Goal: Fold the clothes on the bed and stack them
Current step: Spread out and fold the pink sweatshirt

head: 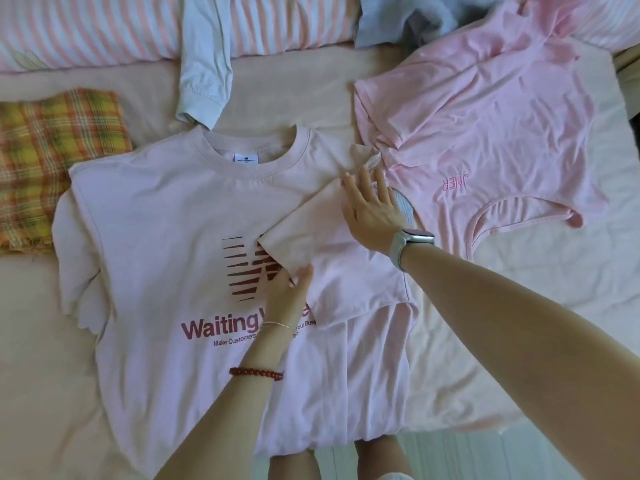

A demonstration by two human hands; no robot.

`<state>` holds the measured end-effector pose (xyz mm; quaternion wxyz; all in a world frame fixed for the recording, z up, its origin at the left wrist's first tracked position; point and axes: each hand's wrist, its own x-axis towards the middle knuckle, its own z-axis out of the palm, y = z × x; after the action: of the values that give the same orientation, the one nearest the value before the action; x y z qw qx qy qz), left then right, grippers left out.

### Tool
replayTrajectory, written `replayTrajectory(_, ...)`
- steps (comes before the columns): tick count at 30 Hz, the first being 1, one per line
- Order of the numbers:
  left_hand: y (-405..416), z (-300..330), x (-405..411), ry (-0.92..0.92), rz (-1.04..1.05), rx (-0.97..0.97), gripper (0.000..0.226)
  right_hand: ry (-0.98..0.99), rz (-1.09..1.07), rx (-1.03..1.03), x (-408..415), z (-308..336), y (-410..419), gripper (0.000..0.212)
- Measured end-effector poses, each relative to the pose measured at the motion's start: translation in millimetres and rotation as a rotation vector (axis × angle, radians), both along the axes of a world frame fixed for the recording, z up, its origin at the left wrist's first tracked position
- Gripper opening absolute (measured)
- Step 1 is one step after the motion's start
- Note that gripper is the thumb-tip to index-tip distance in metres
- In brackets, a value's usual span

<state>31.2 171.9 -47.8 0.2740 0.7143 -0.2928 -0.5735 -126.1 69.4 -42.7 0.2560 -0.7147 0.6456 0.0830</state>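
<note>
Soft, light cotton T-shirt: sleeve pinched by left hand, pressed flat by open right hand (creases readily).

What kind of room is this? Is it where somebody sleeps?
Most likely a bedroom. Clothes are spread out on a bed sheet, with a pink-and-white striped pillow lying along the top edge. A printed T-shirt is being folded there, beside a pink shirt.
</note>
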Motion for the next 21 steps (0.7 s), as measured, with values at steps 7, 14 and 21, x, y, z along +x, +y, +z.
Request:
replayTrajectory(7, 17, 1, -9, -0.192, 0.083, -0.124, 0.006, 0.077, 0.006, 0.013, 9, -12, 3, 0.053)
replayTrajectory(14, 3, -3, 23, -0.164, 0.133, 0.035, 0.024, -0.006, 0.036, -0.264, 19, -5, 56, 0.058)
replayTrajectory(21, -57, -14, 26, -0.234, 0.23, -0.064, 0.021, 0.133, -0.005, 0.089, 8, -24, 128, 0.067)
